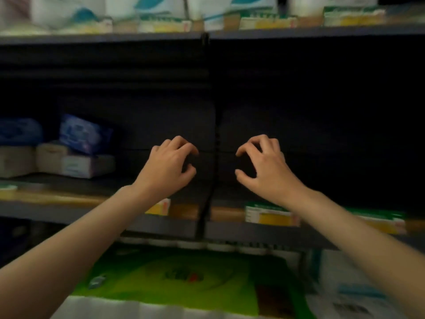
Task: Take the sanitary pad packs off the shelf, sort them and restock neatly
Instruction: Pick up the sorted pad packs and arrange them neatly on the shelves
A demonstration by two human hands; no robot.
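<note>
My left hand and my right hand reach side by side into the dark middle shelf, either side of the black upright divider. Fingers on both hands are bent like claws with thumbs apart, and nothing shows between them. The space behind them is too dark to make out any packs. At the far left of this shelf a blue-purple pad pack leans on pale flat packs, beside a dark blue pack.
The upper shelf carries white and teal packs with yellow-green price tags along its edge. More price tags line the middle shelf's front. Below lies a bright green package and white packs at the lower right.
</note>
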